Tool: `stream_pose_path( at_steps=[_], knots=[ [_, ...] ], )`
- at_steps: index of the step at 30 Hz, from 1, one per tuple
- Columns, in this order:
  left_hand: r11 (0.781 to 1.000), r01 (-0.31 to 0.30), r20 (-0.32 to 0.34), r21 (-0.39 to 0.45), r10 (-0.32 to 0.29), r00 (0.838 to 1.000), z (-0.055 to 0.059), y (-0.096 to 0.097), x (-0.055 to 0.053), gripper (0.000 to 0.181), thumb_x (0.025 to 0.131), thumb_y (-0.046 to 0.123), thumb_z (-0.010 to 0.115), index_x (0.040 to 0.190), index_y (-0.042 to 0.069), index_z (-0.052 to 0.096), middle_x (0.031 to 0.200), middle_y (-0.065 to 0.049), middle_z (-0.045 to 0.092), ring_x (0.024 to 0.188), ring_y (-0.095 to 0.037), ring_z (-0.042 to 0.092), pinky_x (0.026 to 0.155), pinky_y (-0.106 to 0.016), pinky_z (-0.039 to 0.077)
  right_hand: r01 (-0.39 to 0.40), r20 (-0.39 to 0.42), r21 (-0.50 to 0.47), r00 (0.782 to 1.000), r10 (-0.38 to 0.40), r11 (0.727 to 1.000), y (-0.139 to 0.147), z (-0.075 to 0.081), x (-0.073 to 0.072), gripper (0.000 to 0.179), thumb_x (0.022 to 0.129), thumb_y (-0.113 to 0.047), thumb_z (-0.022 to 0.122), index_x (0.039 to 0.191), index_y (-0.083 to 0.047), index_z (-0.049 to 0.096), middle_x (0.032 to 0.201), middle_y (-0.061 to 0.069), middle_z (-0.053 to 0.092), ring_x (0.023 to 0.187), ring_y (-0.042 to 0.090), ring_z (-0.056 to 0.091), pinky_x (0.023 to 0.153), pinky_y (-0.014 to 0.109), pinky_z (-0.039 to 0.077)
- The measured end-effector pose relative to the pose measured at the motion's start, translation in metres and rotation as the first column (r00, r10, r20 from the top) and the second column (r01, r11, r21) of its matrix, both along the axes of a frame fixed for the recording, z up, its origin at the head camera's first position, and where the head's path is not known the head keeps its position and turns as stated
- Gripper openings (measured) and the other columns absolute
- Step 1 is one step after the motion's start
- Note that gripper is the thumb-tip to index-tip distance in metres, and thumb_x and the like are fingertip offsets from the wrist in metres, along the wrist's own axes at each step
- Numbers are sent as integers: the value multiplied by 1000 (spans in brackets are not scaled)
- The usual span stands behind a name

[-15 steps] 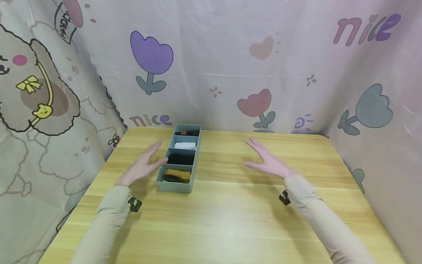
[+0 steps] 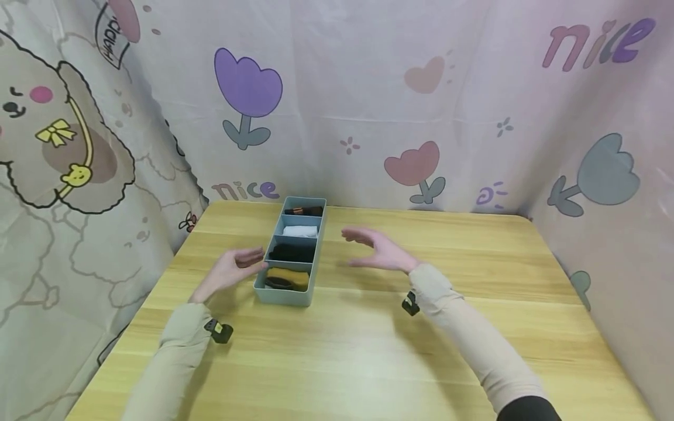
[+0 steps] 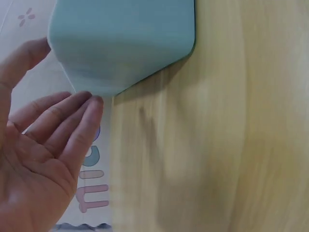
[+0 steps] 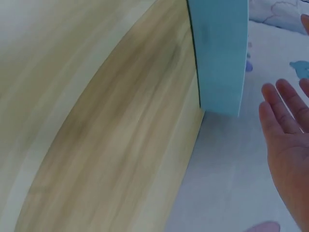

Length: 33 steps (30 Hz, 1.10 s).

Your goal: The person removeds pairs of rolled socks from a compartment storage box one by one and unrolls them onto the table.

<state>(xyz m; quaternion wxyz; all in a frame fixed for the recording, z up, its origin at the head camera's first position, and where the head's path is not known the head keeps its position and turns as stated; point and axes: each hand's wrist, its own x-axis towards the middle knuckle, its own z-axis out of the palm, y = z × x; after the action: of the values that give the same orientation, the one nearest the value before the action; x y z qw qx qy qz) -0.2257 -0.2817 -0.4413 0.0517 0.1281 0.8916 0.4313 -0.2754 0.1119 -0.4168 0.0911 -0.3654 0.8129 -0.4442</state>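
Observation:
A long teal divided tray (image 2: 286,295) stands on the wooden table (image 2: 368,351), left of middle. Its compartments hold folded items: a mustard one (image 2: 286,276), a black one (image 2: 292,252), a white one (image 2: 301,231) and a dark one with orange (image 2: 303,211). My left hand (image 2: 234,270) is open beside the tray's left wall, fingertips (image 3: 91,104) close to the tray (image 3: 123,43); contact is unclear. My right hand (image 2: 375,250) hovers open, palm toward the tray's right wall (image 4: 219,53), a short gap away. Both hands hold nothing.
Printed fabric curtains (image 2: 368,105) close in the table at the back and both sides. Bare tabletop stretches to the right and front of the tray. Small black clips sit at both beige sleeve cuffs (image 2: 221,332).
My right hand has swept left toward the tray's right side. The left hand has turned slightly and drawn closer to the tray's left wall.

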Motion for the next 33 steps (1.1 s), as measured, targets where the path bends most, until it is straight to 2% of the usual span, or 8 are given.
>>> stream_pose_path(
  at_steps=[2,5,7,10,16,21,27,33],
  knots=[
    [999,-18,31,37,17,999,-3,0,1,57,94,24,70,138,-9,53,136,-26,59,123,-37,64,98,-29,54,-28,11,-22,1000,28,999,-9,-2,-1,70,84,-9,79,146,2,47,145,19,57,135,34,54,119,45,38],
    [996,-38,63,81,33,997,-7,1,3,51,93,22,72,134,-6,59,130,-25,64,112,-20,71,91,-17,54,-71,18,-52,997,72,996,-22,-3,-3,65,84,-5,79,142,5,50,140,22,60,131,34,58,117,43,41],
    [993,-40,73,108,32,997,-9,1,3,48,92,20,72,132,-6,61,126,-25,67,103,-8,71,88,-15,54,-101,21,-68,995,102,993,-30,-3,-2,63,84,-5,78,139,6,51,138,24,61,129,35,59,115,42,43],
    [989,-29,97,148,14,995,-9,4,4,48,91,16,73,131,-8,60,124,-28,66,96,0,70,86,-17,56,-137,36,-78,989,140,987,-41,-2,-1,60,84,-3,77,137,8,53,135,26,62,126,35,61,114,39,46],
    [970,-4,159,242,-36,987,-10,16,4,52,91,13,73,133,-12,57,126,-32,64,93,-1,72,84,-23,59,-202,136,-47,969,207,978,-66,0,4,57,87,-8,77,137,7,53,133,23,64,125,32,62,111,32,48],
    [955,18,190,296,-77,979,-13,24,4,54,90,13,74,135,-12,55,128,-33,62,93,-5,73,84,-30,61,-250,183,3,952,245,968,-84,-4,7,55,87,-7,77,135,7,55,130,22,66,122,32,64,105,27,51],
    [940,-11,227,341,-71,971,-15,31,4,54,89,10,74,134,-13,55,129,-35,59,91,-5,73,83,-30,61,-284,236,30,934,269,958,-98,-9,9,52,87,-3,76,134,7,56,134,25,64,127,34,61,106,26,50],
    [939,-20,215,343,-57,975,-16,32,5,52,90,8,73,133,-14,55,128,-36,59,90,-3,73,82,-27,61,-295,249,78,931,268,952,-108,-8,11,54,87,-2,75,136,7,55,139,22,61,131,32,59,110,29,48]
  ],
)
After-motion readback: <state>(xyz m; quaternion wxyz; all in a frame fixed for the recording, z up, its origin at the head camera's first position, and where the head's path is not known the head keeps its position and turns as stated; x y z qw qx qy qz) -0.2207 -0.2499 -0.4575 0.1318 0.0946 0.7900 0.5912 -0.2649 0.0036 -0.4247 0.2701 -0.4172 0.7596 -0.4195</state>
